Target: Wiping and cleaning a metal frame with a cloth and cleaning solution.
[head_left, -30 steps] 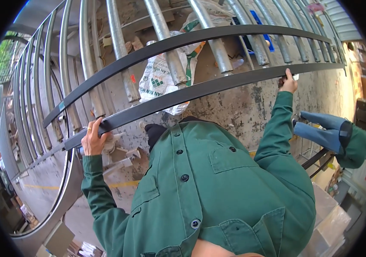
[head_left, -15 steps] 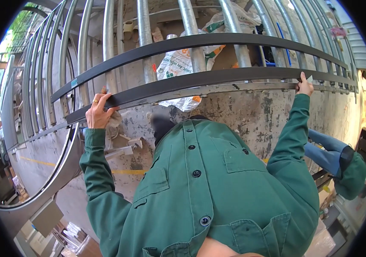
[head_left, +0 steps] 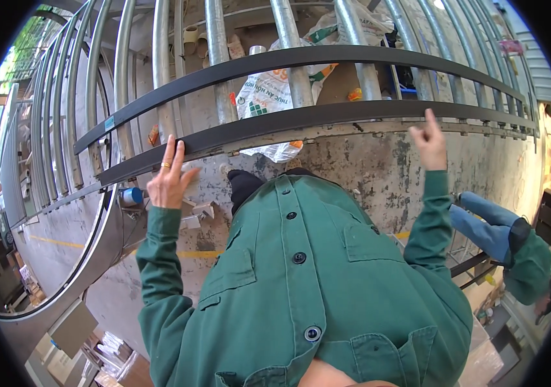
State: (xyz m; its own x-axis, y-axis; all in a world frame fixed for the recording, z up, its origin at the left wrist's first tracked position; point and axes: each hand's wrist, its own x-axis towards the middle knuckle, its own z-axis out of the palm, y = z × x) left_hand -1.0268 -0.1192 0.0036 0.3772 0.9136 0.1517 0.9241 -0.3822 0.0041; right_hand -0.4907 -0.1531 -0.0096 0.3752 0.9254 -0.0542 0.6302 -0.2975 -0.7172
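Note:
Two long dark metal bars lie crosswise over a row of galvanised tubes (head_left: 217, 39) in front of me. My left hand (head_left: 169, 180) is at the left part of the near dark bar (head_left: 327, 113), fingers stretched and tips on or just over its edge. It wears a ring and holds nothing. Farther right, my right hand (head_left: 429, 145) has its index finger extended to the same bar's near edge, the other fingers loosely bent; it is slightly blurred and appears to hold nothing. The far dark bar (head_left: 327, 55) runs roughly parallel, with a light blue tag at its left end.
A white printed sack (head_left: 262, 97) lies beneath the tubes. A blue-ended can (head_left: 131, 197) stands left of my left hand, by a large curved metal frame (head_left: 88, 271). At right, a person (head_left: 527, 264) in a green top and blue trousers bends over. Small metal offcuts (head_left: 198, 216) lie on the floor.
Both hands have let go of the near bar. My left hand shifted right and straightened its fingers; my right hand drew left and back toward me. The person at right moved slightly.

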